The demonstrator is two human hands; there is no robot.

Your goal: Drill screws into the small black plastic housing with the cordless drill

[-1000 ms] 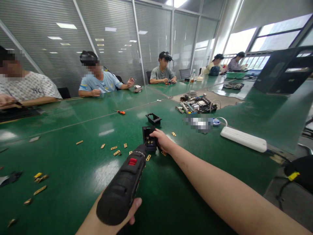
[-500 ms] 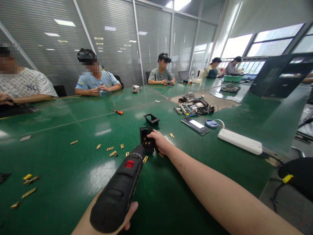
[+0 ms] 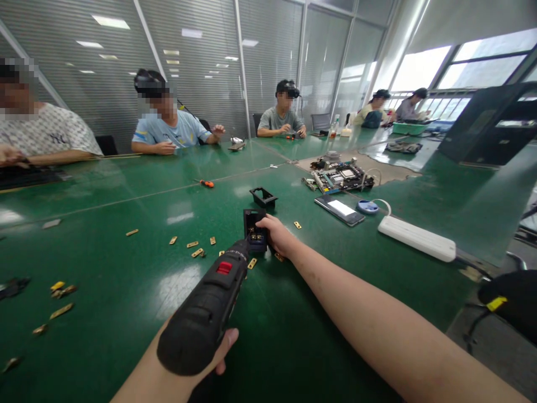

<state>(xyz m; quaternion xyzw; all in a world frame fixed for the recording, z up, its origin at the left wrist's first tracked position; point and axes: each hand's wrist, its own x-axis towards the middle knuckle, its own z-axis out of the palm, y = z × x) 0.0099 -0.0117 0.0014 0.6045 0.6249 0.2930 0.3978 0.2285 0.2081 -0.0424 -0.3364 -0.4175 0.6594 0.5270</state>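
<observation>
Lifted since half a second ago: a blue-shirted co-worker's hand (image 3: 217, 132), upper left; nearest, at lower centre, the left hand (image 3: 225, 348) grips a drill (image 3: 201, 316) pointing into the black box (image 3: 259, 245) mid-picture; the right hand (image 3: 281, 237) clasps that box; gold-coloured strips (image 3: 197, 253) lie to its left, a black frame (image 3: 268, 201) just beyond.

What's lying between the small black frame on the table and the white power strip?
In the head view, a phone lies between the black frame and the white power strip, with a round blue item beside it.
</observation>
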